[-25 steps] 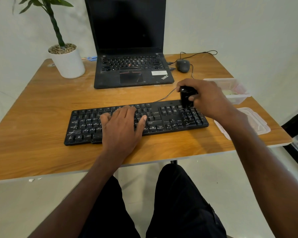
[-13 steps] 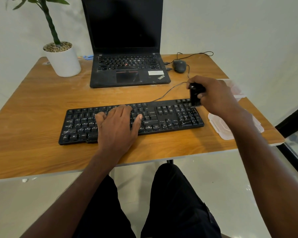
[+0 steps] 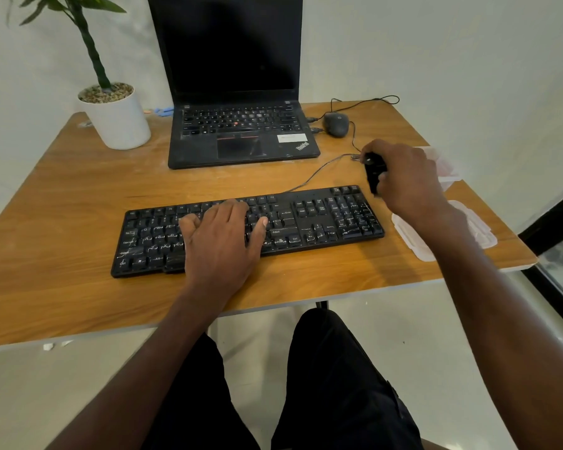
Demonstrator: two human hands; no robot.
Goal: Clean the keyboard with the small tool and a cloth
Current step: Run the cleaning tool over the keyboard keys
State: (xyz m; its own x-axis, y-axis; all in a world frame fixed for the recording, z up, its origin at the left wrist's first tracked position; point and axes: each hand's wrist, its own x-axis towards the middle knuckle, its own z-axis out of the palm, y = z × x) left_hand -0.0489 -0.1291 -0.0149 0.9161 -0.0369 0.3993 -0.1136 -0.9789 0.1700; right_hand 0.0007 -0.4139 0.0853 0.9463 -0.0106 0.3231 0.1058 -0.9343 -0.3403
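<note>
Head view: black full-size plastic keyboard [image 3: 247, 228] lies on the wooden bench [image 3: 78, 196]. Left hand [image 3: 223, 241] rests flat on its middle keys, fingers relaxed and spread. Right hand [image 3: 407, 177] hovers just above the keyboard's far right corner, fingers curled round a small black tool [image 3: 374, 172]. Beyond the keyboard stands a black laptop [image 3: 238, 92].

Both your hands are out in front of you.
Your left hand [image 3: 221, 241] lies flat, fingers spread; your right hand [image 3: 403, 177] is raised, fingers curled in a grip.
</note>
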